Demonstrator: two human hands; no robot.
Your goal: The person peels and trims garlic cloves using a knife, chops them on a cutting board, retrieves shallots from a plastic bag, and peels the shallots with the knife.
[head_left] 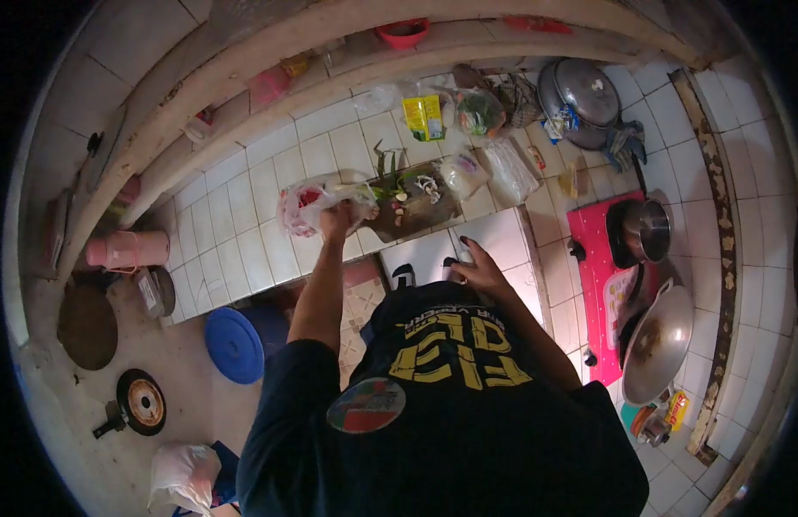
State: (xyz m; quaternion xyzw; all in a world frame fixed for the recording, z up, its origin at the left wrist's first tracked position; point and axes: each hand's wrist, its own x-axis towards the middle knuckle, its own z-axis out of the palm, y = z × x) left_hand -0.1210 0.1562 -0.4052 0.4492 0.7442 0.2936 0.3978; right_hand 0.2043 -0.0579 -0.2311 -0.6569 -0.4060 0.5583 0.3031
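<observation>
My left hand (336, 221) is closed on a clear plastic bag (297, 217) with red contents, on the tiled counter; the plastic partly hides its fingers. Just right of the bag lies a dark cutting board (414, 222) bearing small pale pieces that look like garlic cloves (400, 205), green stalks (387, 164) and a whitish shredded-looking heap (427, 186). Near the counter's front edge, my right hand (480, 271) hovers by my body with its fingers apart. Nothing clearly shows in it.
Behind the board sit a yellow packet (423, 118) and bagged green vegetables (480, 112). On the right, a pink stove (593, 224) carries a metal pot (647, 231) and a large wok (659, 345). A blue lidded bin (233, 345) stands below the counter at left.
</observation>
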